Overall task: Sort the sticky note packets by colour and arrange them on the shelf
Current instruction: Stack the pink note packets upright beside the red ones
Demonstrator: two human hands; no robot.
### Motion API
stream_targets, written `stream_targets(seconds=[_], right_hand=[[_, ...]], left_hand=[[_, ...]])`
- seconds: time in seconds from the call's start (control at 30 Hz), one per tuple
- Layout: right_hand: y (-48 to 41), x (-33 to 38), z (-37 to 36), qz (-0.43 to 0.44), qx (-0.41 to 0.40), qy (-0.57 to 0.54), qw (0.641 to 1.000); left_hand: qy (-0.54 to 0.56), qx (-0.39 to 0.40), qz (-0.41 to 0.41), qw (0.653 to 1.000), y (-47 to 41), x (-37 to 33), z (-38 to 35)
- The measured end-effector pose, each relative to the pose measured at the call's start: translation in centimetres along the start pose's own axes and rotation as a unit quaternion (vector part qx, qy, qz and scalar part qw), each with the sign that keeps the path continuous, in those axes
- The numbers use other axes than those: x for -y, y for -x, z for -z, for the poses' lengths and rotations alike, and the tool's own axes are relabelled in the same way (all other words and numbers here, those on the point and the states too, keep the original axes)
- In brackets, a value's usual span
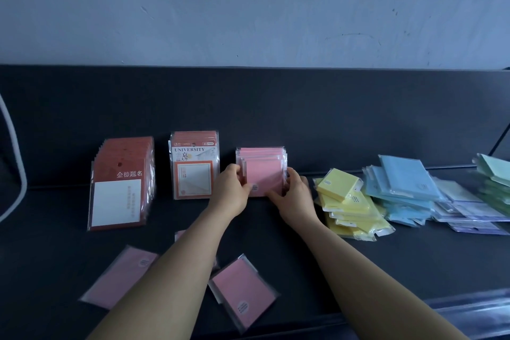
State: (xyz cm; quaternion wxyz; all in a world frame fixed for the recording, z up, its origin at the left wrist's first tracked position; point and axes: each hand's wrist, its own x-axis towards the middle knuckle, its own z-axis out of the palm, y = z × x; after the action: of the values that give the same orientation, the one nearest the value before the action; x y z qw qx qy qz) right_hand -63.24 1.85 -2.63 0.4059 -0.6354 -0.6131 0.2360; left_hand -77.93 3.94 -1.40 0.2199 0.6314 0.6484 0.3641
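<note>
Holding the pink stack (263,171) upright on the shelf (331,124), the left hand (233,185) and right hand (295,188) both curl round its sides, at nine and three o'clock. It looks like pink is being tidied. Next, I think, the loose pink packets (242,292) at six o'clock need adding.

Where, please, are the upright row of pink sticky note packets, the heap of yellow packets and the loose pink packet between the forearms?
Upright row of pink packets (265,174): head view, front packet's face.
Heap of yellow packets (338,184): head view, top packet's face.
Loose pink packet (240,291): head view, its middle.
</note>
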Motion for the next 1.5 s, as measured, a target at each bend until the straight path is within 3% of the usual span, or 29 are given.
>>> stream_targets(seconds=[0.33,0.57,0.7,0.8,0.9,1.07,1.2,1.33,1.5], right_hand=[[2.7,3.1,2.0,0.0,0.045,0.058,0.997],[7.7,5.2,5.0,0.039,0.224,0.077,0.971],[10.1,5.8,4.2,0.062,0.331,0.125,0.933],[10.8,5.7,3.5,0.077,0.358,0.209,0.907],[11.2,5.6,3.4,0.062,0.344,0.212,0.913],[11.3,5.0,3.1,0.023,0.282,0.107,0.953],[11.3,5.1,1.9,-0.042,0.237,-0.106,0.965],[11.2,6.1,-0.3,-0.072,0.181,-0.201,0.96],[11.2,7.1,-2.4,-0.099,0.181,-0.271,0.94]], left_hand=[[-0.024,0.044,-0.035,0.998,3.7,-1.0,5.7],[-0.213,0.212,-0.002,0.954,8.2,2.0,12.5],[-0.301,0.27,0.028,0.914,9.3,3.1,12.9],[-0.303,0.264,0.037,0.915,9.3,3.1,13.0],[-0.271,0.232,0.01,0.934,9.8,2.8,12.9],[-0.077,0.153,-0.014,0.985,10.5,3.7,14.7],[0.07,0.107,0.053,0.99,11.0,4.9,18.4],[0.01,0.135,0.087,0.987,11.7,6.6,20.2],[-0.08,0.167,0.102,0.977,12.5,7.9,19.5]])
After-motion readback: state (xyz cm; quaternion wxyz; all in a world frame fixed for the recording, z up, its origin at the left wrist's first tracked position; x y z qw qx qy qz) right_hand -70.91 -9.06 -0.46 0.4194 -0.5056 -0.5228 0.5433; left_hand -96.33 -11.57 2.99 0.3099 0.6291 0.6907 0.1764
